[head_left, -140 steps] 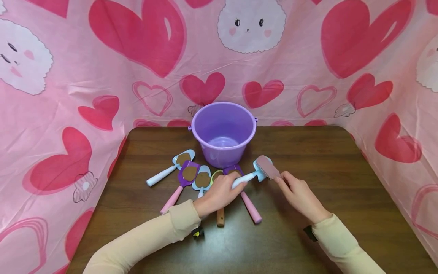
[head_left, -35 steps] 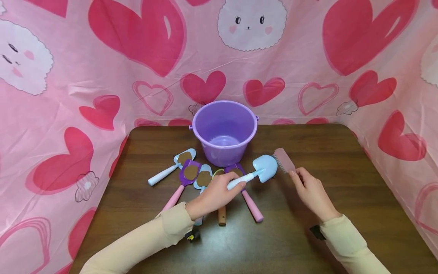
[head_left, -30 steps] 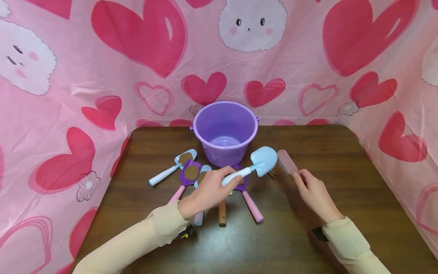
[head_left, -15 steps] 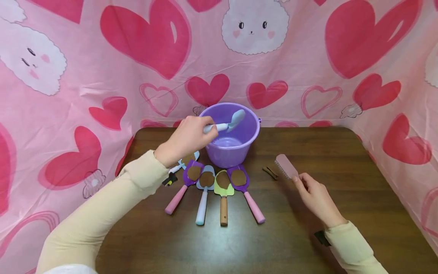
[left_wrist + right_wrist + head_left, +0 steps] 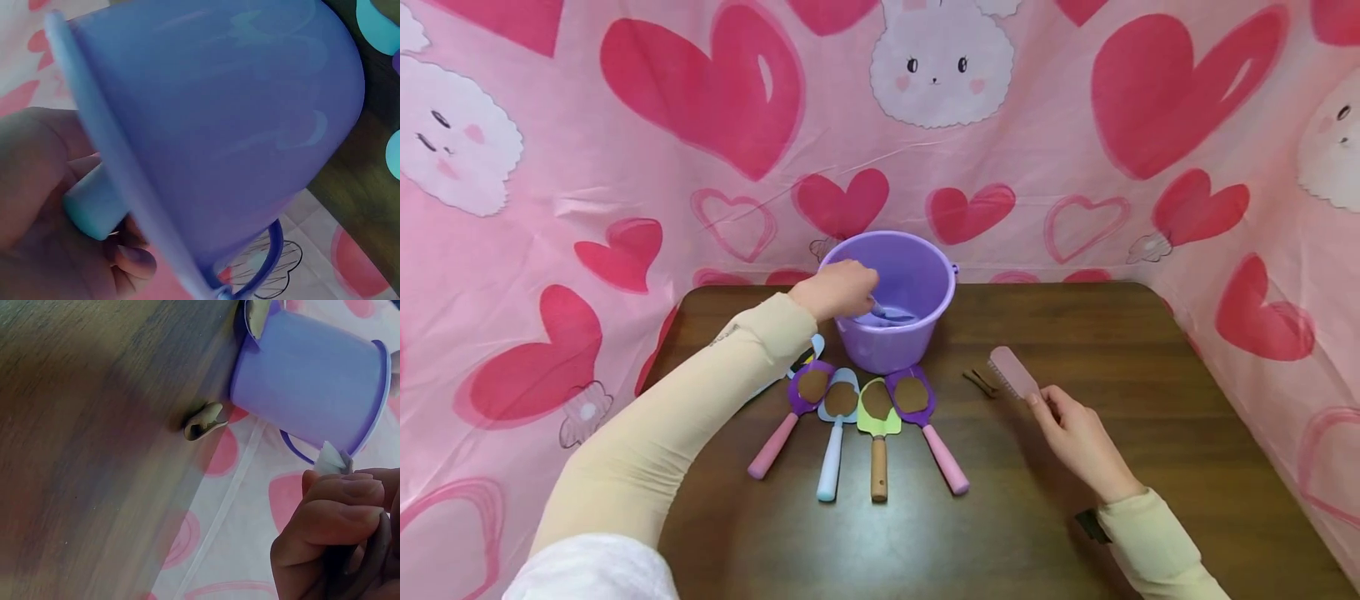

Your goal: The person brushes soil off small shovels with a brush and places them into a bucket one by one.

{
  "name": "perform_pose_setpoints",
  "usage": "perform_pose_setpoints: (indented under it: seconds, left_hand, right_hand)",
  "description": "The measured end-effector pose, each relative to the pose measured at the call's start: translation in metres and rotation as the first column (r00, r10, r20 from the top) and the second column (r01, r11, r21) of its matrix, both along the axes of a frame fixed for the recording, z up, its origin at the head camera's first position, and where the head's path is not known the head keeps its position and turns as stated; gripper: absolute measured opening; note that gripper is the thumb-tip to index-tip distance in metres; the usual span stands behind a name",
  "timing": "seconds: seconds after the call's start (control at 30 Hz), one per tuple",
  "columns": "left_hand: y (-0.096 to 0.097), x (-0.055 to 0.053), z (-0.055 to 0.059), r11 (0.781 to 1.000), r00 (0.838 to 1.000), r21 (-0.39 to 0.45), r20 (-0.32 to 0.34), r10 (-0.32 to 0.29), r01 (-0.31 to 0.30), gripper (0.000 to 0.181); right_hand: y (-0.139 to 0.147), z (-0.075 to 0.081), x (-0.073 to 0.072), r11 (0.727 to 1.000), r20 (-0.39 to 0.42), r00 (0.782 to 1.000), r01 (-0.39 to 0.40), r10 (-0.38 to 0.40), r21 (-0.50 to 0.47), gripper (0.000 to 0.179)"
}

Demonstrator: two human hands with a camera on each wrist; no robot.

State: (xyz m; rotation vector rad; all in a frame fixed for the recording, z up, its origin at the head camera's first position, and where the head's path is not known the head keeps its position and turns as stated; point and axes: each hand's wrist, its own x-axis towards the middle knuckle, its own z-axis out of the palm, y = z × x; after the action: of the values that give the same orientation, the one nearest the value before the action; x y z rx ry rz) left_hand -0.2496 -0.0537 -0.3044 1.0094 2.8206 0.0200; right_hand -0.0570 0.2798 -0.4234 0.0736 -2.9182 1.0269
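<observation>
At the far left, a cream sleeve (image 5: 647,442) reaches across toward the purple plastic bucket (image 5: 887,346). It partly covers a light-blue shovel (image 5: 817,342) lying left of the bucket. In front of the bucket, toward its left, lies a purple shovel with a pink handle (image 5: 796,405). The left hand (image 5: 838,289) is at the bucket's left rim, its fingers clamped round the handle of a light-blue shovel with a rounded blade (image 5: 895,316). That blade hangs down inside the bucket; whether it meets the bottom I cannot tell.

Before the bucket, a blue shovel with a whitish handle (image 5: 834,442) comes next, then a lime-green shovel with a brown wooden handle (image 5: 878,426), then a second purple shovel with a pink handle (image 5: 925,421). Each of the four fanned out here bears a rounded brown patch, and their handles point away from the bucket.

Right of the bucket, a small curled brown piece (image 5: 980,384) lies on the dark wooden table (image 5: 1045,317). Beyond it, the right hand (image 5: 1086,442) pinches a flat pink brush (image 5: 1013,373), bristles facing the bucket side. The two hands are well apart, one on either side of the bucket.
</observation>
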Motion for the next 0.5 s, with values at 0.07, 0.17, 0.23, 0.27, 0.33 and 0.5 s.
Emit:
perform_pose_setpoints:
  seconds: [0.07, 0.17, 0.23, 0.27, 0.33, 0.5]
  left_hand:
    - [0.0021, 0.0005, -0.002, 0.998, 0.999, -0.053, 0.045, 0.027, -0.025, 0.01]
    - [0.0048, 0.002, -0.0033, 0.992, 0.994, -0.113, 0.091, 0.066, -0.056, 0.01]
    - [0.006, 0.0028, -0.0038, 0.988, 0.991, -0.136, 0.104, 0.085, -0.07, 0.011]
    - [0.0064, 0.003, -0.0037, 0.987, 0.99, -0.138, 0.109, 0.092, -0.077, 0.011]
    - [0.0067, 0.003, -0.0034, 0.986, 0.988, -0.137, 0.112, 0.105, -0.09, 0.009]
    - [0.006, 0.0021, -0.0031, 0.985, 0.984, -0.124, 0.114, 0.135, -0.121, 0.007]
  right_hand:
    - [-0.0005, -0.0008, 0.0001, 1.0, 0.007, 1.0, -0.003, 0.003, -0.003, 0.027]
    - [-0.0004, -0.0014, 0.0006, 1.0, 0.022, 1.0, -0.006, 0.006, -0.011, 0.027]
    - [0.0003, -0.0019, 0.0009, 1.0, 0.025, 1.0, -0.008, 0.008, -0.01, 0.028]
    - [0.0006, -0.0021, 0.0008, 1.0, 0.024, 1.0, -0.009, 0.009, -0.008, 0.028]
    - [0.0013, -0.0026, 0.001, 1.0, 0.023, 1.0, -0.013, 0.013, -0.004, 0.028]
    - [0.002, -0.0027, 0.0005, 1.0, 0.025, 0.999, -0.019, 0.019, 0.001, 0.029]
